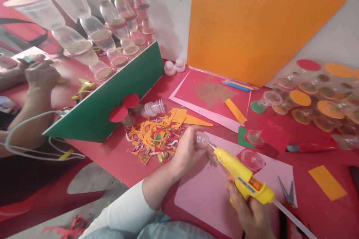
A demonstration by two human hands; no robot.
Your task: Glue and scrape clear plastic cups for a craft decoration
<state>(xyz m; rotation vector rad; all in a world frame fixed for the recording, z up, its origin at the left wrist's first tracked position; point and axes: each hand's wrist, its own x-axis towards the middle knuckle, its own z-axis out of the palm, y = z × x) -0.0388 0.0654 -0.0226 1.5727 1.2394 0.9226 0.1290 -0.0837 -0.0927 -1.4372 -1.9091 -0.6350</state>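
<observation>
My left hand (185, 153) is closed around a small clear plastic cup (201, 140) above the pink sheet (207, 194). A yellow hot glue gun (234, 166) is gripped in my right hand (249, 209), with a long glue stick (294, 218) sticking out of its back. The gun's metal nozzle (212, 145) points at the cup and is at or very near it; contact is hard to tell. Just right of the nozzle, another clear cup (252, 160) sits on a red piece of paper. Scissors (287, 192) lie at the pink sheet's right edge.
Orange and red paper scraps (157, 134) are heaped left of my hands, before a green board (126, 93). An orange board (252, 33) leans on the wall. Several joined cups with orange discs (331, 108) stand right. Another person's hand (42, 73) works at the far left.
</observation>
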